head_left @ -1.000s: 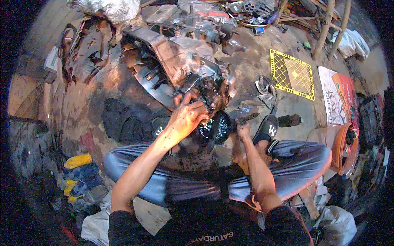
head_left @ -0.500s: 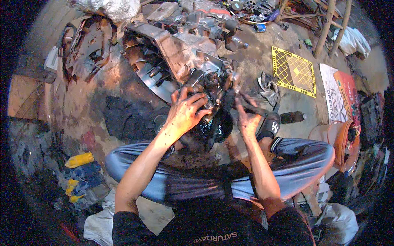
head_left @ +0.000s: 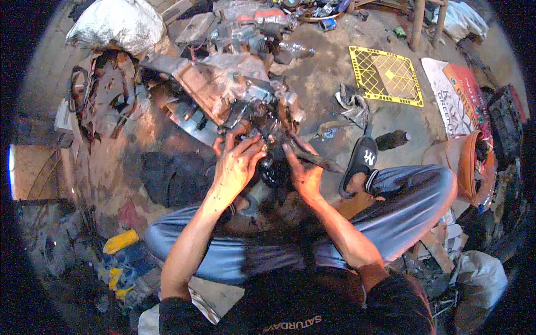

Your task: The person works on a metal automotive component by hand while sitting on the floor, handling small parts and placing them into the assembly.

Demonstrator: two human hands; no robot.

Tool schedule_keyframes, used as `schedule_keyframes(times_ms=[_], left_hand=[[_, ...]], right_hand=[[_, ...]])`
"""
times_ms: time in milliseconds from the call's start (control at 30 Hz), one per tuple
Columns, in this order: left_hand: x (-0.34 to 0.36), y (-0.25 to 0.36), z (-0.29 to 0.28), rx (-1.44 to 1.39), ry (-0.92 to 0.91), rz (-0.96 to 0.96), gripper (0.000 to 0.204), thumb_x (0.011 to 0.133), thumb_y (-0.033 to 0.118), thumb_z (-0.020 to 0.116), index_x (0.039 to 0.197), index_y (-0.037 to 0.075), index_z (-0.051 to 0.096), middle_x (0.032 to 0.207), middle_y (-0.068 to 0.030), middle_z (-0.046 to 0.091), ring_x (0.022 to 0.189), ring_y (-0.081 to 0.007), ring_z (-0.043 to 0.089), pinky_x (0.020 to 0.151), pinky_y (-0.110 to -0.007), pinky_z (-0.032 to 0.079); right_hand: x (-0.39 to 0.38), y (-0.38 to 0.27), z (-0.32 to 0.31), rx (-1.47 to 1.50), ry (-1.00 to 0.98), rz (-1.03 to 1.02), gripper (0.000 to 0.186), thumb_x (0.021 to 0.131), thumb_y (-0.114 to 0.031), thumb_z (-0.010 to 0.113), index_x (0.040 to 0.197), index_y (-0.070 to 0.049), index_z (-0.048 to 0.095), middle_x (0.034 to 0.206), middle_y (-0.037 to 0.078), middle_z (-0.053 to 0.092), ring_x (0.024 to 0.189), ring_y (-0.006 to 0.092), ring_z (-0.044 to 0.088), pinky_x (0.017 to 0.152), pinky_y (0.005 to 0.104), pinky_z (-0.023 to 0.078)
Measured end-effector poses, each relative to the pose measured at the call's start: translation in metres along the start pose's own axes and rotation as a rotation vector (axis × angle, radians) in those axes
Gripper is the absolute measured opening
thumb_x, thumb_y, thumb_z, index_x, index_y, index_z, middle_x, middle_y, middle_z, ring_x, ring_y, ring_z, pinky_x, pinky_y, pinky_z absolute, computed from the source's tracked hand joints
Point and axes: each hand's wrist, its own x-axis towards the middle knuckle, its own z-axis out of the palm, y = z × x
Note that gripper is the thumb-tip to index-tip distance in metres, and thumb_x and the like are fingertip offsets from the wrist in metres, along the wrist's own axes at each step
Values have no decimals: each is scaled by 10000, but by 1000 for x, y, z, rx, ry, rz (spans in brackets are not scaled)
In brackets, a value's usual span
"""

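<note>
Bare, stained floor (head_left: 321,72) of a cluttered workshop, where a person sits cross-legged. The largest object is a dirty metal machine casing (head_left: 198,92), directly beyond both hands; its left side is open, and grimy parts are exposed at its near end. Well beyond the grip, to the left, is a bulging white sack (head_left: 114,25). Well apart to the right lies a yellow plastic grid panel (head_left: 389,74). Left of the grip, a dark cloth (head_left: 173,178) is spread on the floor.

The left hand (head_left: 234,164) has bent fingers against the casing's greasy near end; whether they pinch anything cannot be told. The right hand (head_left: 307,176) appears closed around a dark, narrow tool (head_left: 326,163), its outer end pointing right. Between the hands sits a glossy black rounded part (head_left: 271,174).

The casing looks partly opened, but grime still coats its near end, so the work seems unfinished; how much remains is unclear.
</note>
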Motion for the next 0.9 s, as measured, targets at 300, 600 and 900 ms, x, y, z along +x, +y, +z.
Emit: schedule_keyframes(times_ms=[300, 600, 900], left_hand=[[-3, 0, 8, -31, 5, 19, 161, 805, 203, 678, 948, 131, 679, 1066, 17, 648, 1177, -232, 474, 949, -466, 271], [-1, 0, 4, -21, -20, 25, 170, 803, 173, 680, 970, 141, 677, 1006, 27, 642, 1134, -211, 505, 932, -447, 268], [6, 9, 2, -76, -21, 25, 196, 781, 150, 686, 971, 102, 677, 970, 1, 636, 1110, -205, 528, 939, -438, 260]], right_hand=[[-2, 5, 10, 19, 41, 126, 318, 844, -138, 686, 1105, 35, 633, 1080, 124, 655, 969, 210, 613, 882, 341, 473], [9, 12, 7, 127, 42, 135, 389, 833, -165, 715, 1153, 30, 611, 1007, 102, 666, 905, 164, 606, 852, 293, 471], [1, 44, -1, 131, 64, 42, 333, 833, -150, 706, 1104, 25, 622, 994, 98, 666, 893, 177, 612, 847, 311, 481]])
